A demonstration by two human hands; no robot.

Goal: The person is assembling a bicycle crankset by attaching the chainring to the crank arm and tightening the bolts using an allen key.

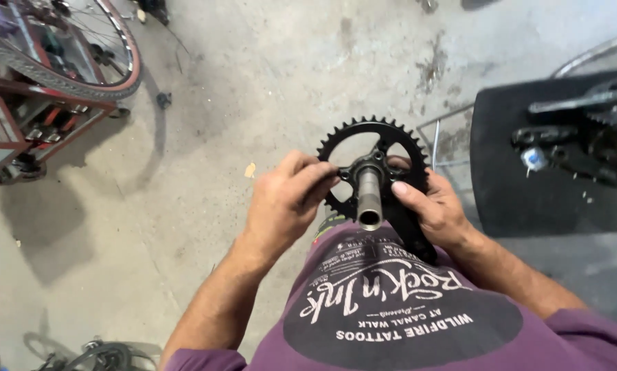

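Both hands grip a black crankset [373, 161]: left hand [284, 199] pinching its spider, right hand [432, 206] grasping the crank arm, off the bike.

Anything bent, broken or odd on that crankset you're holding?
Nothing stands out. The black chainring shows even teeth where visible, and the steel spindle looks straight. The left hand and right hand hide its lower edge, so that part cannot be judged.

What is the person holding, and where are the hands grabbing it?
A black bike crank with a toothed ring. The right hand grips its arm; the left hand pinches the hub beside the metal axle.
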